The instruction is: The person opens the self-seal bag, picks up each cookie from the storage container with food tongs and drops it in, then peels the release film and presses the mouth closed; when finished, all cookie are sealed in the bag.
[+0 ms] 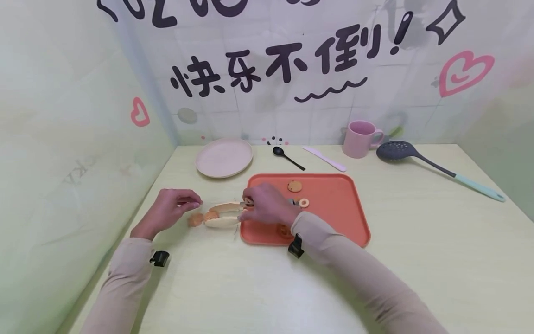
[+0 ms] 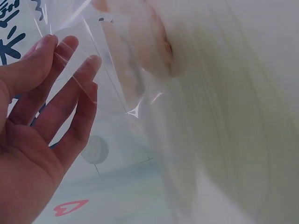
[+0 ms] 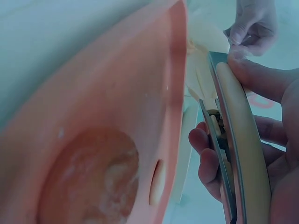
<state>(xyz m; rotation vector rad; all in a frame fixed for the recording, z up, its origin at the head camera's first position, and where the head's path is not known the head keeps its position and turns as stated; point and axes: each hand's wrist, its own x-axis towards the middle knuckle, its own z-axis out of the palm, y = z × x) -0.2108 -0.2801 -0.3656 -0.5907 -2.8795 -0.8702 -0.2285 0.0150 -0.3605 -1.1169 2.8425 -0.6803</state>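
My right hand (image 1: 267, 204) grips beige tongs (image 1: 225, 214) at the left edge of the orange tray (image 1: 333, 204). The tongs point left, and a brown cookie (image 1: 210, 215) sits at their tips. In the right wrist view the thumb and fingers wrap the tongs (image 3: 243, 140) beside the tray rim (image 3: 175, 93). My left hand (image 1: 173, 208) pinches the edge of a clear plastic bag (image 2: 117, 70) just left of the tongs. The film runs across its fingers (image 2: 70, 79). Another cookie (image 1: 193, 220) lies below that hand. A cookie (image 1: 294, 186) and a small ring biscuit (image 1: 303, 202) lie on the tray.
A pale plate (image 1: 224, 157), a black spoon (image 1: 288, 157), a pink knife (image 1: 324, 158), a pink mug (image 1: 359, 138) and a dark slotted spoon (image 1: 438, 169) lie along the back of the table. A wall stands close on the left.
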